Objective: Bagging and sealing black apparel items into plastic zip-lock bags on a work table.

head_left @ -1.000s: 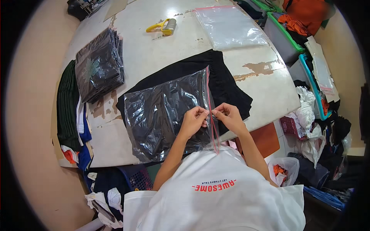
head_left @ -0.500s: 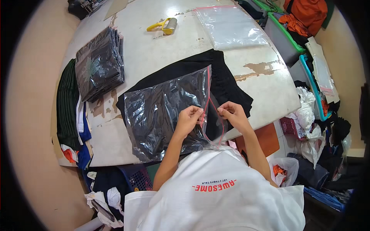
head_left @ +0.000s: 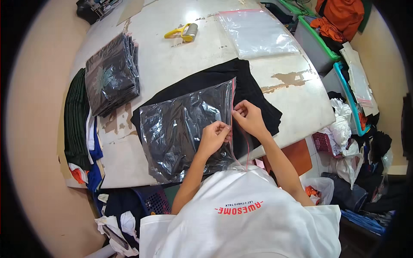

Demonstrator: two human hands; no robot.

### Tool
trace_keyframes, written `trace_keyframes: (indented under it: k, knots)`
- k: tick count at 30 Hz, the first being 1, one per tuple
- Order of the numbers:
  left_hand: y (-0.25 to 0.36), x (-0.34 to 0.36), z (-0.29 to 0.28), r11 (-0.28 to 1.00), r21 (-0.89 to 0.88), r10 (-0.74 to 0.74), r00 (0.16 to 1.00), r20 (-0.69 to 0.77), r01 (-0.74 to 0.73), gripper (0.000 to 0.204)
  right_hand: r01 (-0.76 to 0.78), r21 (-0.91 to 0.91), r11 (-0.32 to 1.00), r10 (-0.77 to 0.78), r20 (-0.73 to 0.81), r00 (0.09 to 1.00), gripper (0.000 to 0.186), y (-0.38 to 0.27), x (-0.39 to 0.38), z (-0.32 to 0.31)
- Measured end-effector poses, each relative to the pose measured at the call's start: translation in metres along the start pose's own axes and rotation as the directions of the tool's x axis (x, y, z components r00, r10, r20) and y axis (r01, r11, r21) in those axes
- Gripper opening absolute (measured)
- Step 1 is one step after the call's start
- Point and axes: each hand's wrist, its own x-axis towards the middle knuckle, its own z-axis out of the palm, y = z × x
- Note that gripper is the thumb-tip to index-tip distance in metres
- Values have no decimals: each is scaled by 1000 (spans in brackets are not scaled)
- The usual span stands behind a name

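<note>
Right hand (head_left: 249,119) has slid up and in, and it is now closer to the left hand (head_left: 212,138) than it was half a second ago. Higher up, the two red lines on the bag's mouth (head_left: 233,95) have come together, but lower down, near the person's white shirt (head_left: 241,193), they are still apart.

Each hand has its thumb and finger pinched on the bag's mouth, the right hand a bit farther from the near edge of the desk (head_left: 159,56). The clear bag (head_left: 185,124) has dark cloth inside. It lies flat by the near edge of the desk, on top of some black cloth (head_left: 254,92) that pokes out past it at the far side and on the right.

By the left edge of the desk is a pile of bagged dark clothes (head_left: 109,75). Just beside it, at the near left corner, is a stack of dark green cloth (head_left: 75,122). A roller with a yellow handle (head_left: 184,32) sits toward the far edge. Flat clear bags (head_left: 258,34) lie near the far right corner.
</note>
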Motion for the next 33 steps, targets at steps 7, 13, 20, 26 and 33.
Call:
trace_keyframes:
  k: [7, 13, 20, 26, 33]
  knots:
    - [3, 8, -5, 998, 63, -23, 1000, -20, 24, 20, -53, 42, 998, 51, 36, 998, 14, -3, 16, 2]
    - [20, 36, -5, 964, 163, 234, 960, -152, -209, 28, -134, 238, 962, 113, 100, 989, 17, 6, 16, 5]
    - [20, 44, -13, 989, 50, 144, 987, -69, -141, 16, -213, 250, 945, 160, 215, 963, 14, -7, 17, -6]
    - [18, 45, -16, 995, 18, 98, 994, -45, -97, 16, -224, 273, 935, 163, 227, 960, 13, -4, 18, -8]
    - [26, 44, -30, 996, 25, 85, 995, -55, -83, 16, -244, 275, 930, 184, 224, 957, 14, -1, 25, -18]
